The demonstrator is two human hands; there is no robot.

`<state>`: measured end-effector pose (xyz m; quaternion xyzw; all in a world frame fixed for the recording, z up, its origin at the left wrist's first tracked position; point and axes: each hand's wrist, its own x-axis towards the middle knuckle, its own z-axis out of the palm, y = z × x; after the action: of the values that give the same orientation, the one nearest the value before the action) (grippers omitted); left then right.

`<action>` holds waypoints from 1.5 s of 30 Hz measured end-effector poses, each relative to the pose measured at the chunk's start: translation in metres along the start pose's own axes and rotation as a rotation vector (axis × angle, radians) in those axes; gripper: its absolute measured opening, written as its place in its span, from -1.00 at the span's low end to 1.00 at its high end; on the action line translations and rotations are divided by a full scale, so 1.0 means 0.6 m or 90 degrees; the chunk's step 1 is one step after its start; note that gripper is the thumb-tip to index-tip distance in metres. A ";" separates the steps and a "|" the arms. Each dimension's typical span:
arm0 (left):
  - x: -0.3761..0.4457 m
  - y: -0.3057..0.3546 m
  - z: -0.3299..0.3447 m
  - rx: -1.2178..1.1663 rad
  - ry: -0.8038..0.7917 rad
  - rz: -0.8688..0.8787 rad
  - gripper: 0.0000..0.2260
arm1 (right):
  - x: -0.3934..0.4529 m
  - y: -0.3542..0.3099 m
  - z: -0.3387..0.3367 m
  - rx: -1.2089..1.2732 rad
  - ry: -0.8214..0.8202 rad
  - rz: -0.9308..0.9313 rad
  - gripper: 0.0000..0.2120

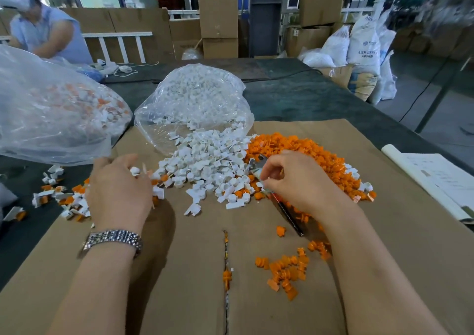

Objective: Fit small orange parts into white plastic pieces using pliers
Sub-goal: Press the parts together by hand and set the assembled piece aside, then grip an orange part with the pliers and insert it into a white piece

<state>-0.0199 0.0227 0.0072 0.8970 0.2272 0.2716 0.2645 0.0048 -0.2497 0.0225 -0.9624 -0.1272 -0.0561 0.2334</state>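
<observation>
A heap of white plastic pieces [205, 165] spills from a clear bag [195, 103] onto the cardboard sheet [179, 257]. To its right lies a heap of small orange parts [302, 150]. My right hand [295, 180] grips the pliers [256, 166], metal jaws pointing up-left over the edge of the white heap, dark handle [289, 216] trailing below my palm. My left hand [120, 188] pinches a white piece [135, 171] at the fingertips. Fitted white-and-orange pieces [61, 198] lie left of that hand.
A large clear bag [51, 111] of fitted pieces stands at the far left. Loose orange parts [287, 270] are scattered near my right forearm. Paper sheets [436, 180] lie at the right edge. Another person [43, 29] works at the back left. Boxes and sacks stand behind.
</observation>
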 end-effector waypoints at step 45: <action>-0.060 0.080 0.021 -0.932 -0.587 -0.263 -0.81 | -0.012 -0.054 0.005 0.526 0.051 -0.095 -0.95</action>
<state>-0.0265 -0.0377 0.0137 0.4642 0.0249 -0.0927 0.8805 -0.0110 -0.2223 0.0327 -0.7733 -0.1991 -0.0547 0.5994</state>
